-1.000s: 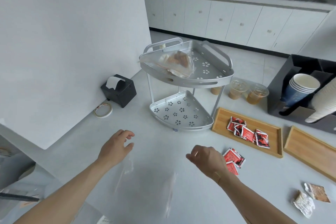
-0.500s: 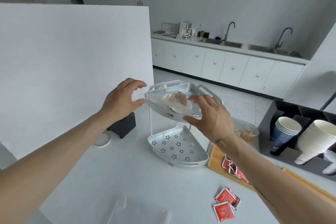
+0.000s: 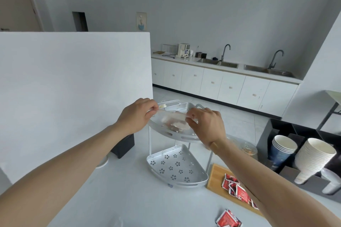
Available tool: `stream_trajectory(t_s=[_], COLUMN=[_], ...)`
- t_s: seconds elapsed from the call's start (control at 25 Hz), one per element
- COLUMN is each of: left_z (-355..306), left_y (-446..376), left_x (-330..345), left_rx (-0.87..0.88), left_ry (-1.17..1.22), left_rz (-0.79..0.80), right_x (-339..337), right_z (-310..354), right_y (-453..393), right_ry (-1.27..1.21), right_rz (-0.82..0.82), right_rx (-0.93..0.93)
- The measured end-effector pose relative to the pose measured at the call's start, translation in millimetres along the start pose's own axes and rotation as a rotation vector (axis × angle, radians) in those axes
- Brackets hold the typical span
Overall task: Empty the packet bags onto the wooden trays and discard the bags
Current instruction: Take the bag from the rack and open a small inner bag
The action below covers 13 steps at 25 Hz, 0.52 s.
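Observation:
A clear plastic bag holding brownish packets lies on the top shelf of a two-tier metal rack. My left hand pinches the bag's left edge and my right hand pinches its right edge. A wooden tray with several red packets lies on the table to the right of the rack, partly hidden by my right forearm. More red packets lie loose on the table near the bottom edge.
A black tissue box and a tape roll sit left of the rack by a white partition. Lidded drink cups stand behind the tray. A black organiser at the right holds stacked paper cups.
Both hands rose from the table to the rack's top shelf and closed on the bag's two edges. The camera tilted up, and the empty clear bag on the table dropped out of view.

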<state>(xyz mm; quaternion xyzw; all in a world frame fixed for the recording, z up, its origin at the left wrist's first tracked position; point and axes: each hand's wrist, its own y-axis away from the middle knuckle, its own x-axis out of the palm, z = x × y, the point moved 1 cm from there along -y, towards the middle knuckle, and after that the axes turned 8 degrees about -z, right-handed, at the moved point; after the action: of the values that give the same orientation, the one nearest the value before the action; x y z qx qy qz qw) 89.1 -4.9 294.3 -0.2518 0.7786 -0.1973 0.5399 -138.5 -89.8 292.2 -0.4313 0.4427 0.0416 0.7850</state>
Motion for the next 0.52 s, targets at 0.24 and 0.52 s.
stream_trajectory(t_s=[0.24, 0.52], left_z=[-38.5, -104.7], left_y=[-20.5, -28.1], left_x=[-0.8, 4.6], left_rx=[0.055, 0.126], left_ry=[0.056, 0.281], left_rz=[-0.117, -0.241], right_x=[-35.9, -111.2], right_z=[-18.6, -52.1], right_y=[-16.1, -0.6], right_ry=[-0.085, -0.159], right_rz=[-0.078, -0.200], right_rx=[0.111, 0.196])
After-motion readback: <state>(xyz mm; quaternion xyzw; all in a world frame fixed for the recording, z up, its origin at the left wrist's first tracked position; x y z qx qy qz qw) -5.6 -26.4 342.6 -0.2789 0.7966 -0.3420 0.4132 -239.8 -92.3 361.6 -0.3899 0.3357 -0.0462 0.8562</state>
